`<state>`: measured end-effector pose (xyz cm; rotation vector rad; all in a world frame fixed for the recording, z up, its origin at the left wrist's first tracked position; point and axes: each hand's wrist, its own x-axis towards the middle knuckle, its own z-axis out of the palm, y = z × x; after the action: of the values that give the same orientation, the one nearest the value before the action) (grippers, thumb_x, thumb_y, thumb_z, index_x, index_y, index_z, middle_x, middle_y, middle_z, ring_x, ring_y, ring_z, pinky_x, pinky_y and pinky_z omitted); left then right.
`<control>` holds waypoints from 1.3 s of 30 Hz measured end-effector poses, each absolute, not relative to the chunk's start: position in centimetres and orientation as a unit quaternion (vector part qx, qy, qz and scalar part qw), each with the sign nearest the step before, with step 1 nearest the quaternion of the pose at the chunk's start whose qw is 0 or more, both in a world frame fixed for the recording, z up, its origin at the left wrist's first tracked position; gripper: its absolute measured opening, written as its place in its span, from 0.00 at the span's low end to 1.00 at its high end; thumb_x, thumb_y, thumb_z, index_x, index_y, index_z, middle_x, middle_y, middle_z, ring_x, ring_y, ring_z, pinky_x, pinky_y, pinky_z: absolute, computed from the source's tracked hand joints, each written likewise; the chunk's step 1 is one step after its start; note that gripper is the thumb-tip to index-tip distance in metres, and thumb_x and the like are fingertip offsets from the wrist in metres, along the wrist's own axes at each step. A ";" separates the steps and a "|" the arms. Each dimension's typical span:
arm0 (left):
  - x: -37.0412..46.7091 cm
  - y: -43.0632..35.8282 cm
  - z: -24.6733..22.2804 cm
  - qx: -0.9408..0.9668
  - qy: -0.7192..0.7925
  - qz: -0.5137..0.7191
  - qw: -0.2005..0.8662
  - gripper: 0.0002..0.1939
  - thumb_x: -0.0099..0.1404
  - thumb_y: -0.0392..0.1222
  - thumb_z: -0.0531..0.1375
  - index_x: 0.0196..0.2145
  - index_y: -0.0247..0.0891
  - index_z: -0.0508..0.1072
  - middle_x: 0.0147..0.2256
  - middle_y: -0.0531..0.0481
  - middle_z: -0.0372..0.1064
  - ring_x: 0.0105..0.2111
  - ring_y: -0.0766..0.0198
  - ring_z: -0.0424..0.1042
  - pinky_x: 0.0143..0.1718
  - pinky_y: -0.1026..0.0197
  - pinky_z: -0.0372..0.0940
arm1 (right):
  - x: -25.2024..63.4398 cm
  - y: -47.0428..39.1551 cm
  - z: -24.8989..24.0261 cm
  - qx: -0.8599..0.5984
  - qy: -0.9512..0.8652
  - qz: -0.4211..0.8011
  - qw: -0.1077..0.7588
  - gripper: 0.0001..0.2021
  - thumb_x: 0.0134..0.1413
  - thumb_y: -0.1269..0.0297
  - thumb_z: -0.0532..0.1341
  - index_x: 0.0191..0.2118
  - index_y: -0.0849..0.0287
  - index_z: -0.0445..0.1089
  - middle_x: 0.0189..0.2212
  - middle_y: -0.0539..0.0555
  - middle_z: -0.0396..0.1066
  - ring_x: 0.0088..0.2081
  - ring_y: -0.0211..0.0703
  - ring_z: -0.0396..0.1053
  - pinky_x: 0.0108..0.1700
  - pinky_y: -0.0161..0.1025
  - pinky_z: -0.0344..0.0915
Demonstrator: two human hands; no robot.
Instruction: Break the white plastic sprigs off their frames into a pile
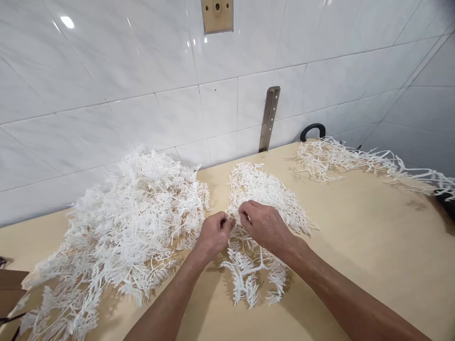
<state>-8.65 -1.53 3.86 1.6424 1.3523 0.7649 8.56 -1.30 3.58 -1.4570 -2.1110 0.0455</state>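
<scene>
Both close together near the middle of the table [359, 246], saw left hand [214, 233] and right hand [266, 225], parted only by a narrow gap. Found left thumb and fingers drawn together in a pinch, with a small white bit [228, 219] at the tips. Found right fingers curled inward near the thumb; could not tell whether around anything. Noticed a white branched sprig [249, 271] lying just below the hands, feathery ends pointing towards the wearer. Right beyond the hands, saw a small pile [265, 189] of similar white pieces, laid low and partly hidden by the fingers. Farther out to the left, saw a much larger heap [142, 227], loose, tangled and spilling towards the lower left corner. Over to the far right, noticed thinner white strands [387, 163] stretched across the table, with a black curved piece [313, 127] just behind and a dark object [447, 202] cut off at the edge. Behind the table, saw a tiled wall [106, 123], a metal strip [269, 121] slightly tilted against it, and higher up a tan plate [217, 19] with three holes.
</scene>
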 end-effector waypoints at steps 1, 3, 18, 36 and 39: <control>-8.8 -1.4 3.7 0.649 0.537 0.310 0.440 0.19 0.61 0.52 0.57 0.21 0.39 0.58 0.19 0.58 0.50 0.20 0.70 0.50 0.23 0.64 0.47 | 9.0 -1.0 3.6 -0.553 -0.779 0.015 0.294 0.11 0.60 0.75 0.52 0.29 0.61 0.68 0.26 0.54 0.71 0.21 0.35 0.61 0.25 0.34 0.54; -9.0 -1.2 3.2 0.631 0.522 0.331 0.469 0.20 0.61 0.54 0.59 0.22 0.38 0.60 0.19 0.59 0.50 0.20 0.70 0.50 0.23 0.65 0.47 | 10.0 -0.5 3.8 -0.578 -0.742 0.026 0.339 0.09 0.58 0.75 0.54 0.29 0.61 0.69 0.26 0.54 0.72 0.23 0.36 0.64 0.28 0.35 0.58; -7.9 -2.0 1.5 0.617 0.485 0.453 0.424 0.16 0.63 0.51 0.59 0.27 0.35 0.70 0.21 0.56 0.58 0.22 0.69 0.55 0.25 0.65 0.53 | 8.9 -1.7 4.2 -0.567 -0.681 0.345 0.310 0.12 0.55 0.56 0.60 0.34 0.56 0.76 0.27 0.50 0.74 0.25 0.39 0.66 0.28 0.36 0.58; -7.5 -2.6 1.1 0.645 0.463 0.429 0.431 0.15 0.67 0.50 0.56 0.27 0.37 0.64 0.23 0.57 0.53 0.23 0.69 0.53 0.25 0.65 0.52 | 8.5 -2.0 3.3 -0.555 -0.753 0.158 0.316 0.07 0.57 0.71 0.56 0.30 0.59 0.69 0.28 0.51 0.71 0.26 0.36 0.64 0.27 0.33 0.56; -7.2 -2.6 1.2 0.640 0.475 0.425 0.430 0.16 0.67 0.50 0.56 0.26 0.38 0.62 0.22 0.57 0.53 0.23 0.69 0.52 0.25 0.65 0.52 | 8.1 -1.8 2.6 -0.550 -0.778 0.052 0.300 0.08 0.59 0.74 0.55 0.30 0.60 0.67 0.30 0.53 0.70 0.27 0.37 0.63 0.29 0.34 0.55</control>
<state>-7.18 -2.61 1.23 1.5958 1.1851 1.0601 8.09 -1.83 2.65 -1.4607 -2.0642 0.1393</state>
